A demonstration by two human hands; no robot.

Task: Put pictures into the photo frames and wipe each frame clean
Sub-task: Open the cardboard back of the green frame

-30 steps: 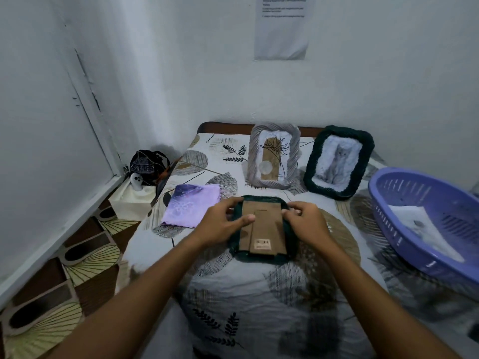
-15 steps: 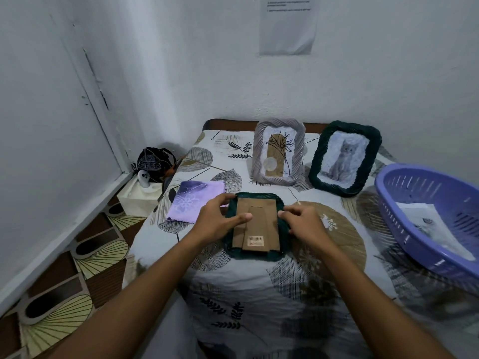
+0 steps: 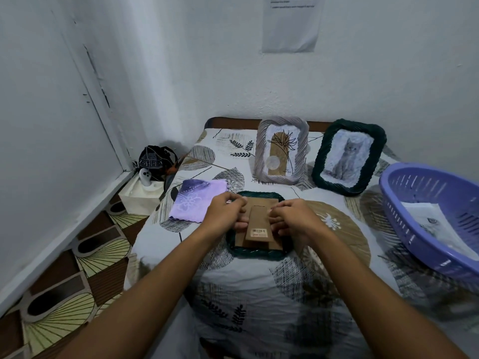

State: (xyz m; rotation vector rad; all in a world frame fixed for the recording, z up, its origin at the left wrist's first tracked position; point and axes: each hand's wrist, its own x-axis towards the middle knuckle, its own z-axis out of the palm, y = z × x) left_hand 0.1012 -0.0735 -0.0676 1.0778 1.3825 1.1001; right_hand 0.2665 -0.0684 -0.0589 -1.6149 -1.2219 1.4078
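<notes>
Frame (image 3: 256, 252), dark green woven, lay face down at centre frame on the leaf-print tablecloth (image 3: 259, 294), brown cardboard backing (image 3: 274, 244) up, stand flap (image 3: 258, 224) with barcode sticker on top. Long axis ran near-to-far in the picture, sticker end toward the camera.

Left hand (image 3: 226, 212) sat on the backing's left edge, fingers curled down onto the board, thumb along its side. Right hand (image 3: 293, 220) mirrored it on the right edge, fingertips curled against the flap. Both hands were clamped on the backing, close together, flap between them.

Versus 0.5 s earlier: both hands had moved inward over the board, from the frame's outer rim to beside the flap. Frame stayed put.

Purple cloth (image 3: 197, 199) lay flat just left of the frame, left hand overlapping its corner. Grey woven frame (image 3: 281, 151) and second dark green frame with cat picture (image 3: 347, 156) stood upright behind, upper centre and upper right. Purple basket (image 3: 404, 203) at right edge held a sheet (image 3: 435, 224). Cream box (image 3: 140, 198) and dark bag (image 3: 154, 160) sat on the floor, mid left.
</notes>
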